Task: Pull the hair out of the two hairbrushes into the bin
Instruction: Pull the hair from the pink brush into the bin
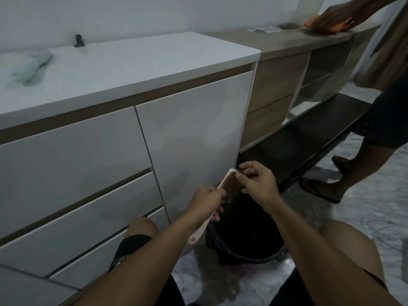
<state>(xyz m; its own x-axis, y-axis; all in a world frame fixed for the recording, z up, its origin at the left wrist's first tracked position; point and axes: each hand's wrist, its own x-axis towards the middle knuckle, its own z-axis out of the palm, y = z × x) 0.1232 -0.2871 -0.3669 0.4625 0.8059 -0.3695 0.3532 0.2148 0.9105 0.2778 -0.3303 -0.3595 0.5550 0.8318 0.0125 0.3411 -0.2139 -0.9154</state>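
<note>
Hair clogs the pink hairbrush (pixel 229 186) that my left hand (pixel 206 200) grips by its handle above the black-lined bin (pixel 245 244); my right hand (pixel 257 182) pinches strands at the brush's top end.

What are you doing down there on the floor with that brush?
A person crouches by the white cabinet, cleaning a pink hairbrush. The left hand grips the brush at the handle, and the right hand pinches at hair caught near the top of the bristles. The brush is held over a black-lined bin, so pulled hair can drop in. Another person stands at the right, wiping the wooden counter with an orange cloth.
</note>
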